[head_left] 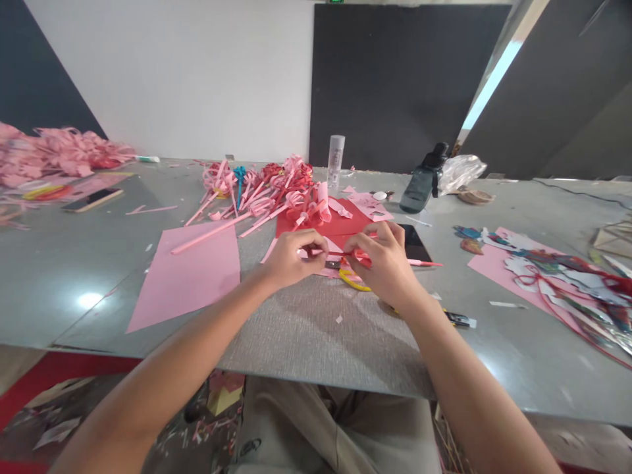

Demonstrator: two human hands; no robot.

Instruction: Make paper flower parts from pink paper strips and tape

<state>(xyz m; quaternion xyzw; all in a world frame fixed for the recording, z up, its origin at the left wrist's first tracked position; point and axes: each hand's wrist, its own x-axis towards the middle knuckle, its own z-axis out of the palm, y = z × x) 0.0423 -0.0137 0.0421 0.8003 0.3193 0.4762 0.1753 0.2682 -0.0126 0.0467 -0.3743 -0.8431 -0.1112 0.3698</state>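
As both hands pinch it, the red strip apparently runs left to right.

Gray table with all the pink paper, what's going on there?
A person sitting at the gray table pinches a narrow red strip between the fingertips of the left hand and the right hand. A yellow handle lies just below the hands. Beyond them is a heap of curled paper pieces, mostly pink and red, and a pink sheet lies flat to the left. Exactly how the strip is being worked is hard to tell.
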